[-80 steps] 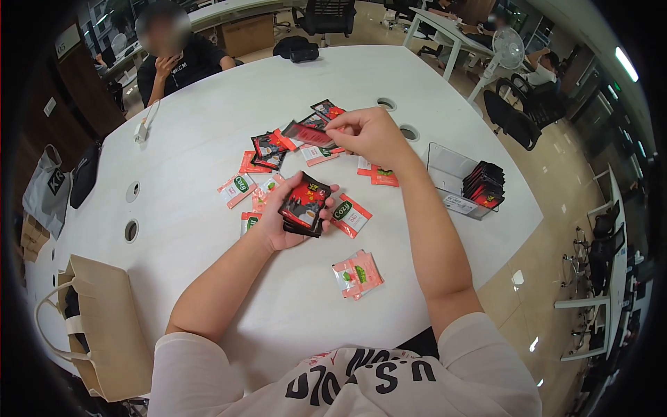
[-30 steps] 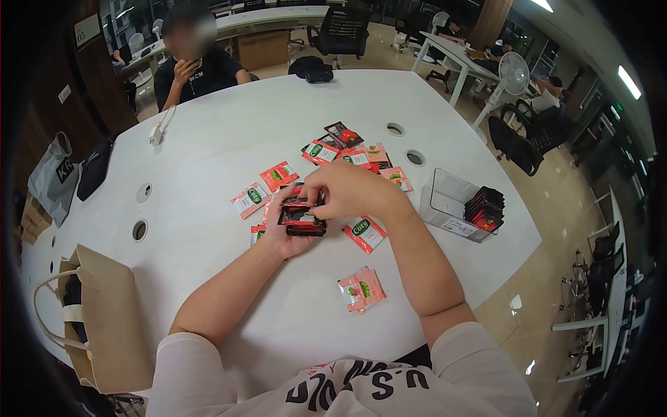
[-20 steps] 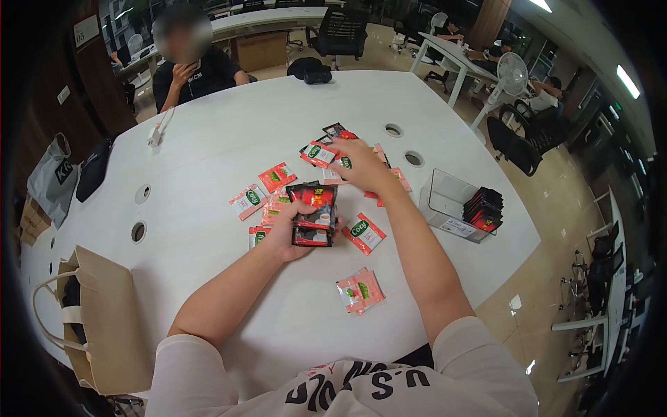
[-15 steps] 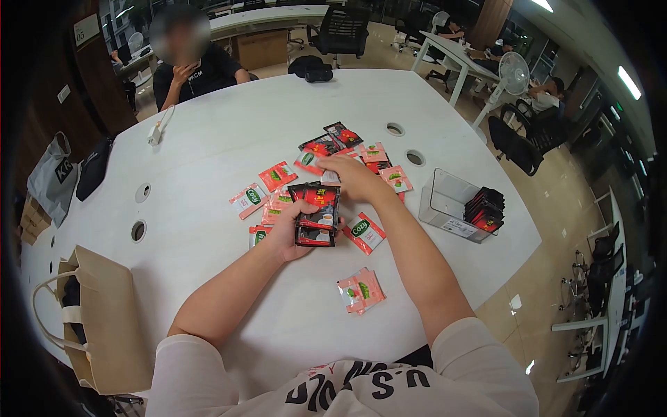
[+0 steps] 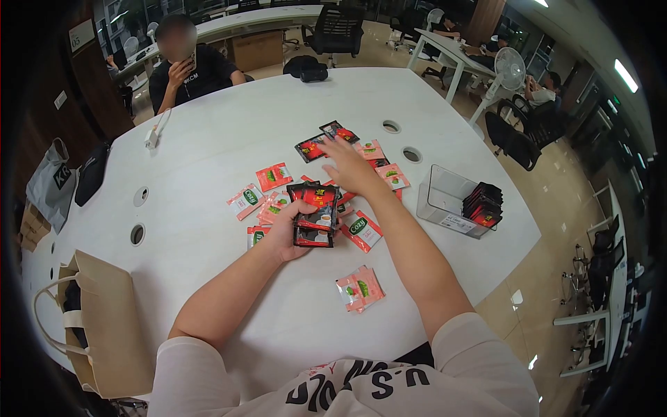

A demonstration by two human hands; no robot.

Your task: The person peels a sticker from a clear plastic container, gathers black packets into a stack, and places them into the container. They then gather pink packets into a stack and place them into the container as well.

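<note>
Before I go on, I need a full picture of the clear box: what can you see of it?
The clear box looks like stiff, see-through plastic, with thin walls and an open top. It sits at a slant on the white table, near its right edge. A white label, too small to read, is on its near side. Black-and-red packets lean together in its right part. Neither hand touches it.

tabletop [image 5: 201,153]: white, smooth, matt | sachets [image 5: 359,289]: glossy plastic-looking film | organizer box [image 5: 445,187]: clear, shiny plastic | tote bag [image 5: 114,320]: matt cloth-like, beige | cabinet beneath far desk [image 5: 257,51]: wood-look | floor [image 5: 500,306]: glossy, reflective, smooth | T-shirt [image 5: 278,382]: soft matt cloth
</note>
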